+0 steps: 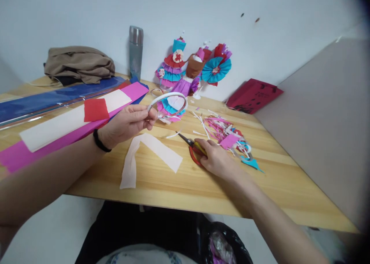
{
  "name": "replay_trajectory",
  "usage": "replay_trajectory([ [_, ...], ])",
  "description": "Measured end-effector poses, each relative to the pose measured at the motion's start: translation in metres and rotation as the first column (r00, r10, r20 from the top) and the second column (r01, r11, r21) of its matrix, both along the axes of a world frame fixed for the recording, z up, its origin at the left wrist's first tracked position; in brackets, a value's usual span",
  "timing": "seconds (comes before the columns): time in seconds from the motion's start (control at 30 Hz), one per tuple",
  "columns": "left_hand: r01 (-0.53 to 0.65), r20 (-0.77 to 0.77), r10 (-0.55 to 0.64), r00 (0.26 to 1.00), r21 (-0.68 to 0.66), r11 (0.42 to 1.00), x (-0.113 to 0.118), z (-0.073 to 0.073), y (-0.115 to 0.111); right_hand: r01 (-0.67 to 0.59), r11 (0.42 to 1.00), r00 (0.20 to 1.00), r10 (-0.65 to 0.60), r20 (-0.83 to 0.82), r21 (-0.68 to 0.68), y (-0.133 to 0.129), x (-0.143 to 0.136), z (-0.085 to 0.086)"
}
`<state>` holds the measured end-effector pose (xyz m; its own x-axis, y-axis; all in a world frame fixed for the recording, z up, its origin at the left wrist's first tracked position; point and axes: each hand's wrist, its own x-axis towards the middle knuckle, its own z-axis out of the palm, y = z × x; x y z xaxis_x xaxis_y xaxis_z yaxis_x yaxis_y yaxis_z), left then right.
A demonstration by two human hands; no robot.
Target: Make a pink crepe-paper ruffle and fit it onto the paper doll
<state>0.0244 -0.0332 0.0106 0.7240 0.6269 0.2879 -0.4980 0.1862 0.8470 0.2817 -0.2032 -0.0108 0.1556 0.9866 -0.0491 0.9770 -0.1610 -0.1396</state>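
Note:
My left hand (130,121) pinches the edge of a thin white ring, which looks like a roll of tape (164,97), and holds it above the table. My right hand (216,156) has its fingers closed on the yellow and red handles of a pair of scissors (189,141), low over the tabletop, dark blades pointing to the far left. Between the hands a pale pink strip of crepe paper (157,150) lies bent on the wood. By the scissor tips is a small white scrap (172,135).
Paper flowers and tiered decorations (177,69) stand by the wall next to a grey flask (135,54). Long paper sheets (63,123) and a brown cloth (79,63) lie left. Paper scraps (228,137) and a dark red bag (254,95) are right. Below is a black-lined bin (231,237).

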Motion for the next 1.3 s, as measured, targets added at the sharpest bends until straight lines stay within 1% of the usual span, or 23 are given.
replay_trajectory([
  [0.07, 0.015, -0.006, -0.015, 1.000, -0.001, 1.000, 0.006, 0.003, -0.002, 0.033, 0.999, 0.990, -0.038, -0.135, -0.037, -0.005, 0.007, 0.006],
  [0.1, 0.029, -0.012, -0.029, 0.999, 0.000, 1.000, 0.010, 0.006, -0.003, 0.045, 0.997, 0.968, -0.058, -0.246, -0.058, -0.011, 0.013, 0.009],
  [0.13, 0.045, -0.015, -0.045, 0.999, 0.003, 0.999, 0.014, 0.010, -0.003, 0.049, 0.996, 0.923, -0.075, -0.377, -0.078, -0.018, 0.019, 0.011],
  [0.2, 0.083, -0.014, -0.083, 0.996, 0.009, 0.997, 0.024, 0.018, -0.005, 0.053, 0.996, 0.760, -0.089, -0.643, -0.075, -0.034, 0.031, 0.012],
  [0.27, 0.120, -0.015, -0.120, 0.993, 0.008, 0.993, 0.037, 0.026, -0.008, 0.105, 0.993, 0.604, -0.114, -0.789, -0.063, -0.050, 0.042, 0.009],
  [0.33, 0.141, -0.018, -0.141, 0.990, -0.004, 0.990, 0.053, 0.034, -0.012, 0.134, 0.990, 0.383, -0.083, -0.920, -0.034, -0.061, 0.048, 0.006],
  [0.4, 0.157, -0.016, -0.158, 0.987, -0.021, 0.987, 0.072, 0.039, -0.016, 0.134, 0.991, 0.161, -0.030, -0.987, -0.008, -0.066, 0.048, 0.007],
  [0.43, 0.169, -0.012, -0.170, 0.985, -0.029, 0.985, 0.082, 0.040, -0.018, 0.123, 0.992, 0.073, -0.015, -0.997, -0.006, -0.065, 0.046, 0.009],
  [0.53, 0.201, 0.011, -0.201, 0.980, -0.039, 0.979, 0.108, 0.041, -0.023, 0.052, 0.998, -0.118, -0.023, -0.993, -0.029, -0.059, 0.038, 0.019],
  [0.63, 0.229, 0.015, -0.229, 0.973, -0.016, 0.973, 0.126, 0.038, -0.027, 0.009, 0.999, -0.241, -0.039, -0.970, -0.042, -0.050, 0.032, 0.028],
  [0.73, 0.261, -0.027, -0.261, 0.965, -0.004, 0.965, 0.135, 0.036, -0.029, 0.048, 0.998, -0.298, -0.026, -0.954, -0.042, -0.042, 0.031, 0.030],
  [0.83, 0.292, -0.096, -0.291, 0.952, -0.006, 0.957, 0.140, 0.034, -0.032, 0.150, 0.988, -0.281, 0.007, -0.960, -0.036, -0.037, 0.033, 0.026],
  [0.97, 0.291, -0.127, -0.292, 0.948, -0.028, 0.956, 0.140, 0.034, -0.036, 0.295, 0.955, -0.236, 0.042, -0.971, -0.030, -0.032, 0.045, 0.017],
  [1.0, 0.281, -0.122, -0.282, 0.952, -0.032, 0.959, 0.139, 0.035, -0.036, 0.328, 0.945, -0.214, 0.055, -0.975, -0.018, -0.030, 0.049, 0.015],
  [1.03, 0.268, -0.113, -0.270, 0.956, -0.029, 0.963, 0.136, 0.036, -0.035, 0.361, 0.933, -0.174, 0.068, -0.982, 0.000, -0.029, 0.053, 0.013],
  [1.07, 0.254, -0.098, -0.255, 0.962, -0.024, 0.967, 0.133, 0.038, -0.035, 0.396, 0.918, -0.111, 0.077, -0.991, 0.027, -0.028, 0.056, 0.012],
  [1.1, 0.240, -0.083, -0.240, 0.967, -0.017, 0.971, 0.128, 0.040, -0.033, 0.425, 0.903, -0.014, 0.075, -0.997, 0.061, -0.026, 0.059, 0.011],
  [1.13, 0.225, -0.068, -0.225, 0.972, -0.011, 0.974, 0.123, 0.041, -0.032, 0.453, 0.886, 0.130, 0.051, -0.990, 0.105, -0.025, 0.061, 0.010],
  [1.17, 0.212, -0.061, -0.212, 0.975, -0.007, 0.977, 0.116, 0.043, -0.030, 0.451, 0.879, 0.331, -0.005, -0.944, 0.154, -0.023, 0.062, 0.010],
  [1.2, 0.201, -0.060, -0.201, 0.978, -0.005, 0.980, 0.109, 0.045, -0.028, 0.425, 0.883, 0.547, -0.073, -0.834, 0.201, -0.021, 0.062, 0.010],
  [1.23, 0.186, -0.060, -0.186, 0.981, -0.002, 0.983, 0.101, 0.045, -0.027, 0.384, 0.893, 0.724, -0.134, -0.677, 0.234, -0.019, 0.061, 0.010],
  [1.27, 0.172, -0.068, -0.172, 0.983, -0.002, 0.985, 0.093, 0.046, -0.025, 0.336, 0.910, 0.848, -0.180, -0.499, 0.242, -0.016, 0.060, 0.011],
  [1.3, 0.153, -0.070, -0.152, 0.986, 0.004, 0.988, 0.084, 0.046, -0.024, 0.287, 0.932, 0.921, -0.204, -0.332, 0.223, -0.014, 0.058, 0.012],
])
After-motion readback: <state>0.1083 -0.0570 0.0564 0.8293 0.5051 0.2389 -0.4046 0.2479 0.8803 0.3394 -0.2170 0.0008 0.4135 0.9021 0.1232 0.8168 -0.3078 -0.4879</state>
